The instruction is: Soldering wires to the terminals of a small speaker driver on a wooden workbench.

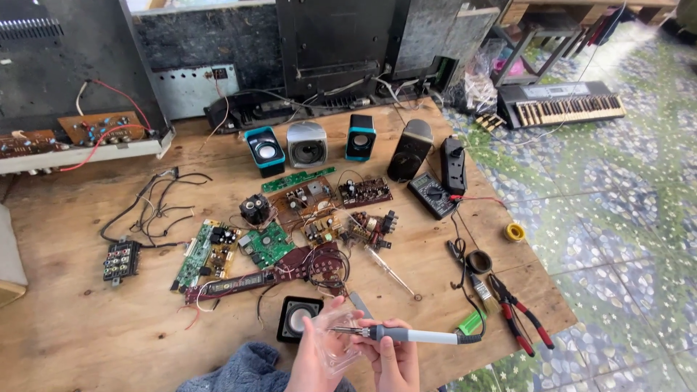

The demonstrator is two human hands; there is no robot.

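Wooden board [109, 327] — circuit boards [290, 225], speakers [308, 144], soldering iron [414, 335] in right hand [396, 363]

Daylit patterned green tile floor [624, 189]; wooden board [87, 319] laid over it.

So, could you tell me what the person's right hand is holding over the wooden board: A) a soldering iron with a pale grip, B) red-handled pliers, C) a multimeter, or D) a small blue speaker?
A: the right hand grips a soldering iron, its tip pointing at the clear plastic piece in the left hand; the red-handled pliers lie on the wooden board.
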